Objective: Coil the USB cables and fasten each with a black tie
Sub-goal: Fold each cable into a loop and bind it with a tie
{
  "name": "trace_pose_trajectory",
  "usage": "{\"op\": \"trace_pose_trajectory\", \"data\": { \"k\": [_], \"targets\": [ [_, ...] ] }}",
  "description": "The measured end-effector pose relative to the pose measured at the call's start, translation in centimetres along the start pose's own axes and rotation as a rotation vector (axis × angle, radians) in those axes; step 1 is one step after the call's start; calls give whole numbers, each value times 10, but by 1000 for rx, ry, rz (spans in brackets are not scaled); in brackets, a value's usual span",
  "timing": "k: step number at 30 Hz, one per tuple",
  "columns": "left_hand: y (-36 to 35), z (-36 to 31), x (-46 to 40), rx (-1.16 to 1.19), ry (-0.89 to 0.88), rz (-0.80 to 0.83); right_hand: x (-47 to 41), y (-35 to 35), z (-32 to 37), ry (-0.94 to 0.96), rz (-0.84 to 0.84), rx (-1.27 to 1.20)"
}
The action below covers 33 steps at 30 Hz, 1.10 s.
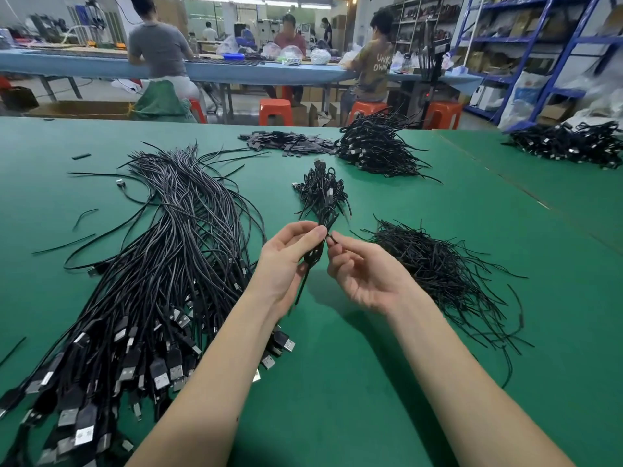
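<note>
While my left hand (290, 261) curls its fingers and thumb round a small coiled cable (314, 256), holding it up above the green table (337, 382), my right hand (362, 271) pinches the end of a thin black tie (331, 238) between thumb and forefinger right at the top of the coil; its other fingers hang loosely curled. One tail of the cable drops below my left palm toward the table.

Just beyond my fingertips lies a small heap of tied coils (322, 192). To the right of my right hand, near it, sits a loose pile of black ties (438, 267), some strands trailing toward my forearm. On the left, a long sheaf of uncoiled USB cables (161, 264) runs from far to near, its plugs fanned out by my left forearm, which covers part of it. Farther back I see a bigger mound of finished coils (377, 148), a scatter of flat black strips (290, 142) beside it, and another dark heap (569, 144) at the far right. Beyond the table, people sit at a blue bench (236, 72) near orange stools (275, 111).
</note>
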State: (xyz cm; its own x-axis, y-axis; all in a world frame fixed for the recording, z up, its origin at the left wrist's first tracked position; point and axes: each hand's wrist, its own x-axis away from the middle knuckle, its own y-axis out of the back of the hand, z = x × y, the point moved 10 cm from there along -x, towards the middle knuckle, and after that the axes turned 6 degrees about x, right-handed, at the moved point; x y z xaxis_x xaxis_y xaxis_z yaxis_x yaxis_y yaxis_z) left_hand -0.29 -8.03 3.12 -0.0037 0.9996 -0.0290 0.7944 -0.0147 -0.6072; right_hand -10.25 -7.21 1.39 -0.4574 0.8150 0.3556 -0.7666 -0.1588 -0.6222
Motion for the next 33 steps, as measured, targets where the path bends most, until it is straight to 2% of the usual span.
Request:
{"op": "trace_pose_trajectory", "data": {
  "k": [1, 5, 6, 8, 10, 16, 21, 24, 30, 33],
  "targets": [
    [3, 1, 0, -1, 12, -22, 1, 4, 12, 124, -41, 234],
    [13, 4, -1, 21, 71, -102, 36, -15, 62, 891, -273, 1342],
    [14, 5, -1, 21, 91, -96, 42, -21, 61, 1008, -303, 1532],
    [14, 8, 1, 14, 137, -85, 51, -28, 61, 1154, -358, 1715],
    [15, 12, 2, 0, 172, -90, 57, -31, 60, 1224, -387, 1748],
    [16, 20, 3, 50, 260, -81, 60, -29, 61, 1242, -381, 1721],
    [23, 26, 2, 48, 344, -138, 63, -34, 61, 1289, -243, 1708],
    [23, 27, 3, 52, 373, -131, 64, -32, 65, 1329, -258, 1690],
    [21, 30, 4, 25, 393, -111, 69, -31, 68, 1368, -263, 1668],
    [22, 25, 1, -67, 316, -95, 70, -32, 66, 1364, -331, 1640]
  ]
}}
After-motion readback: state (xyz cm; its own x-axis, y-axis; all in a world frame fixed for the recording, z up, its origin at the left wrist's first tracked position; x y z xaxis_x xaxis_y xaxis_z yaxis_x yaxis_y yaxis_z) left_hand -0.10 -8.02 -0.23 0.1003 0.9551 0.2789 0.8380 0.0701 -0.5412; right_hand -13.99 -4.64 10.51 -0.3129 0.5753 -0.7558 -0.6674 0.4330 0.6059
